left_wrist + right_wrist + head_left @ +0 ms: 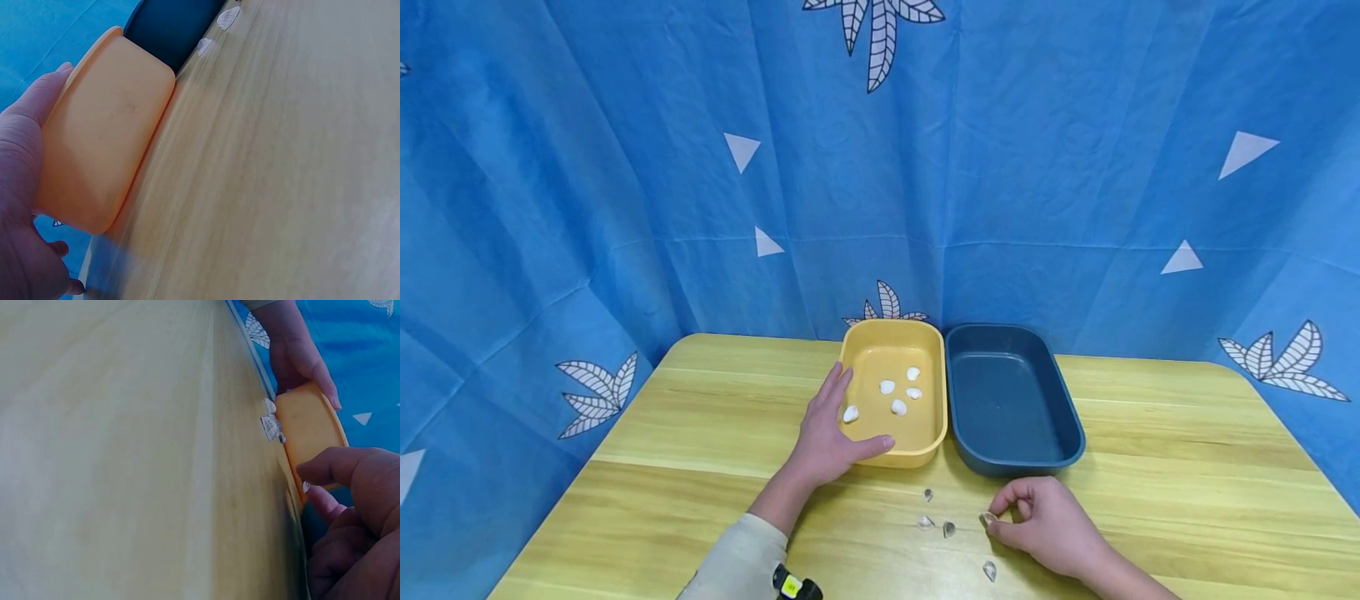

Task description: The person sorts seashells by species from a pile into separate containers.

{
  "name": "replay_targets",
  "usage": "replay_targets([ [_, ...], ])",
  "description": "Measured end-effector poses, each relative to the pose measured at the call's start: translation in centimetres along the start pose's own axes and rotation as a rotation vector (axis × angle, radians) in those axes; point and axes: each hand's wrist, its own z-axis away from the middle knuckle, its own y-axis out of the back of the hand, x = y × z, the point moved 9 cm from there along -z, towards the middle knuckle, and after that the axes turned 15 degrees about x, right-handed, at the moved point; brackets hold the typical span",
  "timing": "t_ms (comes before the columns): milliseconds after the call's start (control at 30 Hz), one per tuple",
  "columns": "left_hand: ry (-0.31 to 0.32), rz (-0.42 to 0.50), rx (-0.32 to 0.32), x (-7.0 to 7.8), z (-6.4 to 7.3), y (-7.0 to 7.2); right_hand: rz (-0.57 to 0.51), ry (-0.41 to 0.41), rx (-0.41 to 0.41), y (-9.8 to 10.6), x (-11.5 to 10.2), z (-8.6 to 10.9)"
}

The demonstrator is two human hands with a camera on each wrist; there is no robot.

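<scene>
My left hand [829, 433] rests at the near left corner of a yellow plastic tub [891, 460], fingers stretched along its left side and thumb laid over the near rim. Several small white shells [898, 407] lie on the tub's floor. In front of the dark blue tub [1018, 467], my right hand [1048, 525] pinches a small greyish shell [987, 518] between thumb and forefinger, low over the table. That shell [305, 486] shows between the fingertips in the right wrist view too. Several similar grey shells, one of them striped [949, 529], lie on the wood left of this hand.
The two tubs stand side by side at the back of the wooden table [1187, 467], the blue one on the right. Behind the table hangs a blue curtain [1037, 167] with leaf and triangle prints. A black strap with a yellow label [790, 586] is at the left wrist.
</scene>
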Motion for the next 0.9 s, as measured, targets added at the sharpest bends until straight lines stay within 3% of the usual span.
replay_targets([
  [500,0.021,0.004,-0.006,-0.2,0.3,0.1,-0.016,0.148,0.099,3.5,-5.1,-0.4],
  [667,0.018,-0.002,-0.003,0.0,0.1,0.3,-0.031,0.133,0.082,3.7,-4.9,-0.9],
  [900,0.016,0.004,-0.011,0.0,0.2,0.2,-0.041,0.133,0.079,2.0,-3.4,-0.3],
])
